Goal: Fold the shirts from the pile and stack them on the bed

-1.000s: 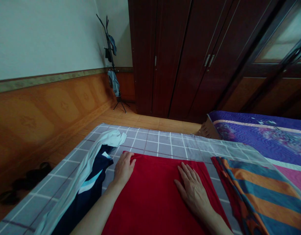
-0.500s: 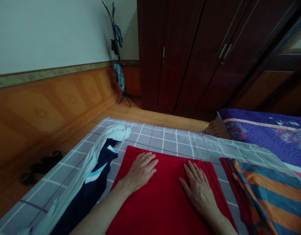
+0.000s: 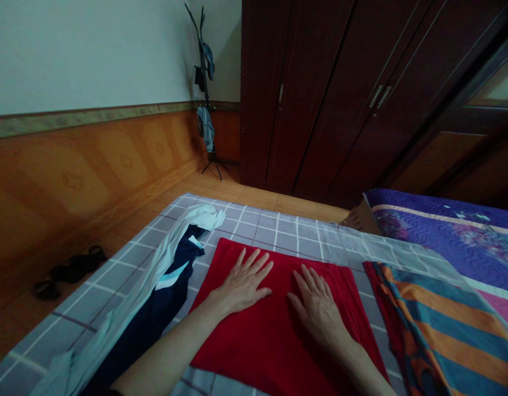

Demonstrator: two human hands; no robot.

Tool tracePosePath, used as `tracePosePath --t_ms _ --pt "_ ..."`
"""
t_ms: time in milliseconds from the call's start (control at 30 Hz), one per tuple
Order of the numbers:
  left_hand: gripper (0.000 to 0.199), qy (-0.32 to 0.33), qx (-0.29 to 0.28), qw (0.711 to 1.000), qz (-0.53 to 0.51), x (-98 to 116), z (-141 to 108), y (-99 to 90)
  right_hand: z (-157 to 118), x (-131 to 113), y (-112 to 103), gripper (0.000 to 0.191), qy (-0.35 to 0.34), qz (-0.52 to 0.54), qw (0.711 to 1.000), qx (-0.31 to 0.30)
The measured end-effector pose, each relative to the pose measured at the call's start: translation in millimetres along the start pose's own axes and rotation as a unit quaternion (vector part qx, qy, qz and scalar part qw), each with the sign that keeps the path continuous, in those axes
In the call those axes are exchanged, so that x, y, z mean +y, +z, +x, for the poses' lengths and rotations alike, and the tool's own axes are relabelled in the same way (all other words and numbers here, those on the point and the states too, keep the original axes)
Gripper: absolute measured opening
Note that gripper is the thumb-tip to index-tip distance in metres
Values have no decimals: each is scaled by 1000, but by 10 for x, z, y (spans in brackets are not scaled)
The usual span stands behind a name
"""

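A red cloth (image 3: 274,341) lies spread out on the grey checked bed sheet (image 3: 266,223). On its upper left part my left hand (image 3: 246,280) rests palm down, fingers spread. My right hand (image 3: 317,302) lies on the upper right part, its thumb apart from the other fingers. Neither hand grasps anything. To the left is a pile of navy and pale blue clothing (image 3: 167,297). An orange and blue striped cloth (image 3: 452,313) with a red edge lies to the right.
Beyond the bed stand a dark wooden wardrobe (image 3: 307,99) and a coat rack (image 3: 206,93) with clothes. A purple bedspread (image 3: 447,225) is at the right. Dark sandals (image 3: 72,269) sit on the floor at the left.
My left hand has spread its fingers more widely. My right hand has shifted left on the red cloth. The view has moved slightly, and the cloth's near edge now shows.
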State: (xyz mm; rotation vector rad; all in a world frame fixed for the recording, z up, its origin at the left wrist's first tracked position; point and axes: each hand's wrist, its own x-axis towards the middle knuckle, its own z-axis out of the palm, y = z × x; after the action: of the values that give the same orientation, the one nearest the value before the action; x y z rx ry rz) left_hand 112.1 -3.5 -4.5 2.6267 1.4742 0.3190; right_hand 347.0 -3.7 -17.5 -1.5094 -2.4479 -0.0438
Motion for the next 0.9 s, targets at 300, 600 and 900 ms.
tracePosePath --t_ms 300,600,900 --pt "59 -20 -42 999 -24 -30 -20 73 236 -247 -11 66 -74 42 994 -69" --pt "65 -45 -42 998 -21 -96 -37 74 -211 828 -71 68 134 -75 988 -23" --pt "64 -51 -43 998 -1 -50 -31 61 -297 -276 -187 64 -29 -14 998 -51"
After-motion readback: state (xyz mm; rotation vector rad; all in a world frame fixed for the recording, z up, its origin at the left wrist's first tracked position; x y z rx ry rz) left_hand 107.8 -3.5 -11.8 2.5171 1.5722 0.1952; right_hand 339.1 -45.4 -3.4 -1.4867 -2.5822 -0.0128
